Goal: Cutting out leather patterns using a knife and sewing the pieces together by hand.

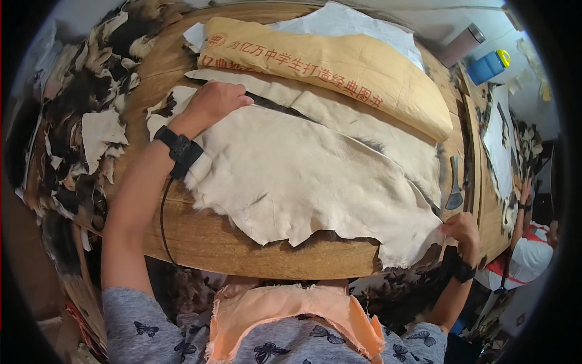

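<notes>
A pale hide [303, 182] with a ragged, fur-fringed edge lies skin side up on the wooden table [303, 261]. My left hand [221, 97] has its fingers closed on the upper left edge of this hide. My right hand [461, 227] pinches its lower right corner near the table's front. Behind it lies a second pale hide [364, 124] with dark fur showing along the gap, partly covered by a folded tan paper sack [327, 60] with red print. A dark flat-bladed tool [454, 188] rests just above my right hand.
Dark and white fur scraps [103, 136] heap along the left. A white sheet [327, 17] lies at the back, with a metal flask [461, 45] and blue yellow-lidded container [485, 67] at back right. A co-worker [521, 255] sits at an adjoining table on the right.
</notes>
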Tool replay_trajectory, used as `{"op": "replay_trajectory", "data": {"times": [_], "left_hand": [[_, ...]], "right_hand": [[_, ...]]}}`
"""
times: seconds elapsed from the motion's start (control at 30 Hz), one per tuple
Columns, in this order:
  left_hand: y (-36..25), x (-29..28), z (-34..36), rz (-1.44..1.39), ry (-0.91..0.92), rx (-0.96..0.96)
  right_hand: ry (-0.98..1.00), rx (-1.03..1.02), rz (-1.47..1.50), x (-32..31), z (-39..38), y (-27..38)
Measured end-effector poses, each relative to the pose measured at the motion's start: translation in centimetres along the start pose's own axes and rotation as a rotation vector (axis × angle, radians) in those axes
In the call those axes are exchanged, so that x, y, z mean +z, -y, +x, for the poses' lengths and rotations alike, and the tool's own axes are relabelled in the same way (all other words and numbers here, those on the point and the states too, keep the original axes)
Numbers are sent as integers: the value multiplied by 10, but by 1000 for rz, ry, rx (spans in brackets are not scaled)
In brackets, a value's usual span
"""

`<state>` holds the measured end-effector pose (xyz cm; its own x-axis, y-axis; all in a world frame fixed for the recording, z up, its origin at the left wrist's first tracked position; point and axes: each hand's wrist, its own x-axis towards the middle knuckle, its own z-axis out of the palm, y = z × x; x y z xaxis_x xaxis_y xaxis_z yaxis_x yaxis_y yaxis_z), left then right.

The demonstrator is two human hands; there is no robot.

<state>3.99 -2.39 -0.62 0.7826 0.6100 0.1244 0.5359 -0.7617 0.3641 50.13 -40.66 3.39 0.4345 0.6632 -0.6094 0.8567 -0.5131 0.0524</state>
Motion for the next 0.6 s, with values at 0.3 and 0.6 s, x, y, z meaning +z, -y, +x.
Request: {"op": "replay_trajectory", "data": {"times": [0.3,0.6], "left_hand": [[-32,2,-35,13,-95,-182],[-77,24,-56,285,269,-261]], "right_hand": [[-749,-593,244,-29,35,182],[-827,-671,203,-5,67,233]]}}
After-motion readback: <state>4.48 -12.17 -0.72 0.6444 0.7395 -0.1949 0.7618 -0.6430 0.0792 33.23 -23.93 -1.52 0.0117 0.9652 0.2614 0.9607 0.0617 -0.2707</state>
